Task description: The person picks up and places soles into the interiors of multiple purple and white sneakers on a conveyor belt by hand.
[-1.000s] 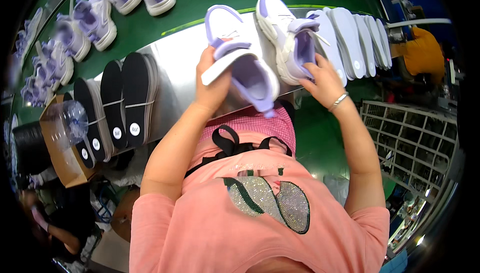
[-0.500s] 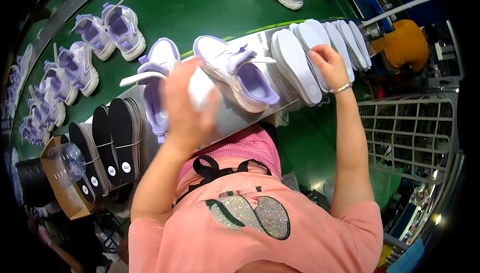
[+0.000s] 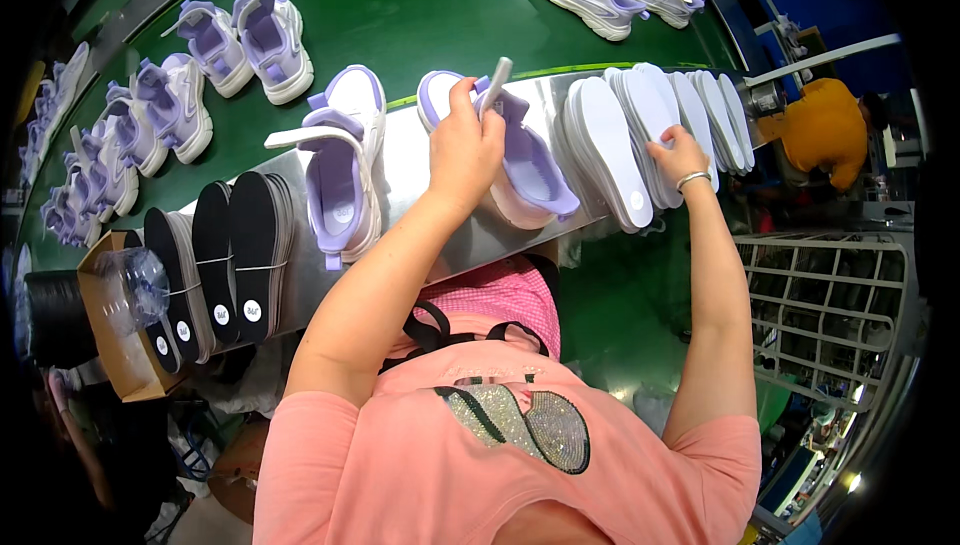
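Observation:
My left hand (image 3: 465, 150) is closed on the upper of a white and lilac sneaker (image 3: 540, 170), by its raised tongue and strap. The hand covers part of that shoe's front. To the left, its likely mate, a second sneaker (image 3: 345, 180), stands apart with its strap pulled aside. On the right, my right hand (image 3: 682, 157) pinches the edge of a white insole (image 3: 645, 100) in one of the upright-leaning stacks; its fingertips are partly hidden. Another stack of white insoles (image 3: 605, 140) lies between that hand and the sneaker.
Black insoles (image 3: 255, 245) in tied bundles lean at the left, beside a cardboard box (image 3: 100, 320). More sneakers (image 3: 270, 40) line the green surface (image 3: 420, 5) beyond the metal ledge (image 3: 400, 215). A wire rack (image 3: 820, 295) stands right; a person in orange (image 3: 825, 130) is farther off.
My left hand has moved right, from between the two sneakers onto the right-hand one. My right hand has shifted slightly down along the insoles. The whole view has shifted a little.

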`<state>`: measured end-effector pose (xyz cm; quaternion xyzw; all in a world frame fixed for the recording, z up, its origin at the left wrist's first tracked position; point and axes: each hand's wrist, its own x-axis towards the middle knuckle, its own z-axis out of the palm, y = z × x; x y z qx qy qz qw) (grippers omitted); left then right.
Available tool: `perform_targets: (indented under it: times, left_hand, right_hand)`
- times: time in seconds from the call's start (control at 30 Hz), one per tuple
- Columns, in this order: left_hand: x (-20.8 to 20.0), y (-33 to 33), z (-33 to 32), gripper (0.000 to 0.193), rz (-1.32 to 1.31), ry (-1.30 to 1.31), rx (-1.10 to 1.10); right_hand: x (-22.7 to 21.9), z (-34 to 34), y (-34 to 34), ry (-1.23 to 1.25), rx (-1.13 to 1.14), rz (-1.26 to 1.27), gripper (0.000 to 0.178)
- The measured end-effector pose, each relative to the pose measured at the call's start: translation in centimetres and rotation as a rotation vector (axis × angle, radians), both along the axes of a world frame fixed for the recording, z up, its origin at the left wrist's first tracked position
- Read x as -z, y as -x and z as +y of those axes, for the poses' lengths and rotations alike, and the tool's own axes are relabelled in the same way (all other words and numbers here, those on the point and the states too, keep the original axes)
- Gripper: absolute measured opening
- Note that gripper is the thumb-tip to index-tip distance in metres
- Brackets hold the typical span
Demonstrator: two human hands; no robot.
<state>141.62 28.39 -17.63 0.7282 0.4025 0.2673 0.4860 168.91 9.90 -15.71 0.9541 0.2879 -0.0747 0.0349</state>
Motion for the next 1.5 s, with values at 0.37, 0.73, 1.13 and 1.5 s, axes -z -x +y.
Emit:
perform_targets:
  times: [0.37,0.73,1.13,1.5]
  left_hand:
    - [0.8,-0.4,-0.1,0.036,0.045,-0.130,-0.011]
    - [1.5,-0.1,-0.4,0.035,0.018,-0.086,0.018]
    - [2.3,-0.4,-0.6,0.033,-0.006,-0.013,-0.002]
    - [3.1,-0.3,-0.3,0.029,-0.125,0.189,-0.031]
  right_hand:
    - [-11.2,3.9,12.7,-0.173,0.008,1.165,0.025]
    - [-2.7,7.9,16.6,-0.008,-0.879,0.119,0.023]
    - [-3.7,9.4,17.3,0.320,-0.950,0.111,0.018]
    - [1.9,11.8,16.0,0.385,-0.842,0.357,0.016]
